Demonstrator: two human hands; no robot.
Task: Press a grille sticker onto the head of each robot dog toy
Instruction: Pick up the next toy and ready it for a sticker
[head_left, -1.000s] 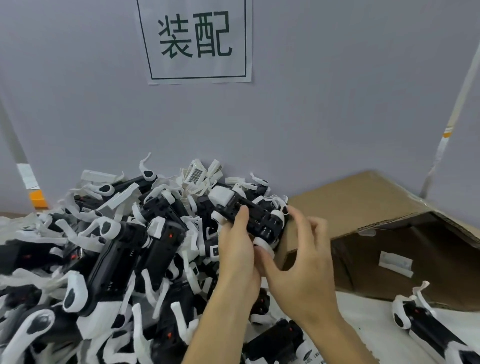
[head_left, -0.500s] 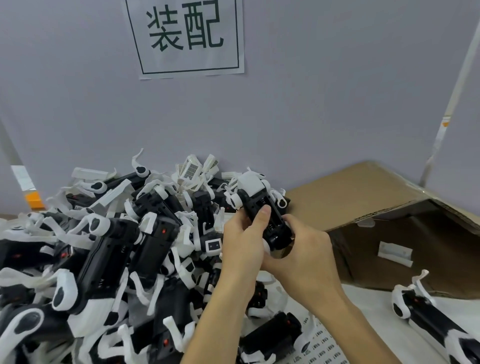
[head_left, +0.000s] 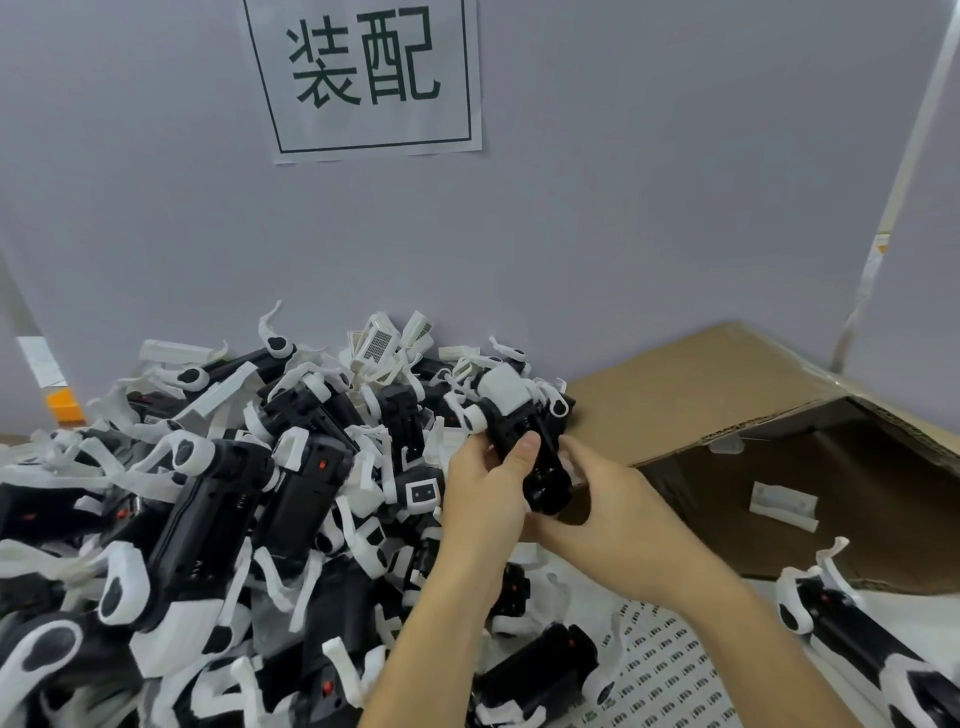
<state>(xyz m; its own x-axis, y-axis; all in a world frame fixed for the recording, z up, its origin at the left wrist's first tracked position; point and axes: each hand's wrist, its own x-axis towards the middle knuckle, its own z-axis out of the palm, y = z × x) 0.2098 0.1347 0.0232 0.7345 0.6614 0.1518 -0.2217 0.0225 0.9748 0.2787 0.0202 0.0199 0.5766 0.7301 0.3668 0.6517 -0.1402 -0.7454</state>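
Observation:
I hold one black-and-white robot dog toy (head_left: 519, 431) above the heap, belly side toward me and its white head end pointing away toward the wall. My left hand (head_left: 485, 499) grips its body, thumb pressed across the black underside. My right hand (head_left: 613, 512) grips the near end of the same toy from the right, fingers curled under it. A sheet of small grille stickers (head_left: 660, 670) lies flat on the table beneath my right forearm. Whether a sticker sits on this toy's head is hidden.
A big heap of robot dog toys (head_left: 218, 499) fills the left and middle. An open cardboard box (head_left: 727, 395) lies on its side at the right with a white part (head_left: 784, 505) inside. Another toy dog (head_left: 852, 639) lies at the lower right. A grey wall with a paper sign (head_left: 363, 78) stands behind.
The toy has been turned from lying crosswise to pointing away from me, head end up. Both hands shifted their hold on it and moved slightly right; the view tilted down.

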